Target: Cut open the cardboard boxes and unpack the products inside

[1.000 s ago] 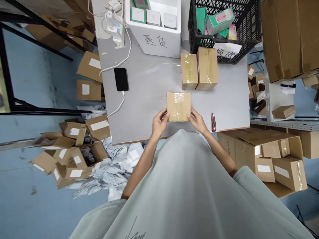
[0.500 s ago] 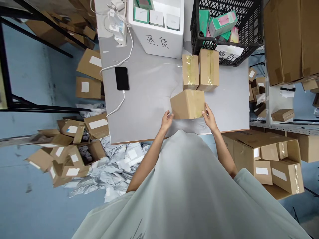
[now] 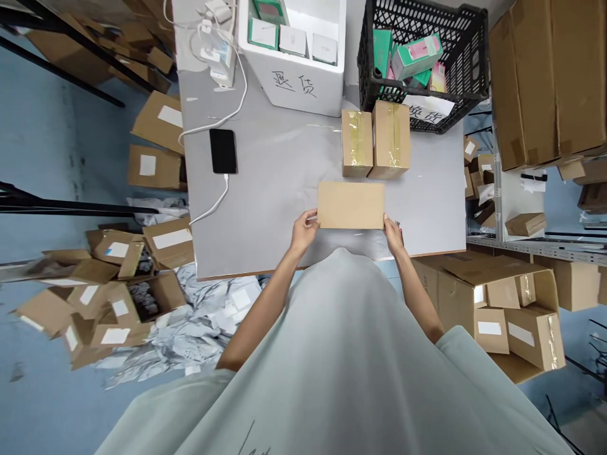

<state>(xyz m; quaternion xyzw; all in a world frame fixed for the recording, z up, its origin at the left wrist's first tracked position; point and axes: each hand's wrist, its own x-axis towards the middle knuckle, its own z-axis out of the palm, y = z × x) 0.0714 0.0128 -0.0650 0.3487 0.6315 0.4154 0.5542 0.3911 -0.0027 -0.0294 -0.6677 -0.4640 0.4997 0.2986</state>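
Observation:
A cardboard box (image 3: 351,205) is held level between my two hands near the front of the grey table (image 3: 275,208), a plain side facing up. My left hand (image 3: 305,230) grips its left end at the near corner, fingers bent. On the opposite end, my right hand (image 3: 393,234) closes at the near right corner. Something small and dark shows beside the right fingers, too small to name. Just beyond, two taped cardboard boxes stand side by side, the left box (image 3: 357,144) slightly smaller than the right box (image 3: 391,140).
At the back are a white foam bin (image 3: 303,88) and a black plastic crate (image 3: 459,95), both with small packages. A phone (image 3: 223,151) on a cable and a power strip (image 3: 222,66) lie left. Opened cartons (image 3: 118,297) heap left; a large carton (image 3: 455,294) stands right.
The box has turned from an angled pose to square with the table edge, showing a plain, broad side. My left hand has closed on its left end.

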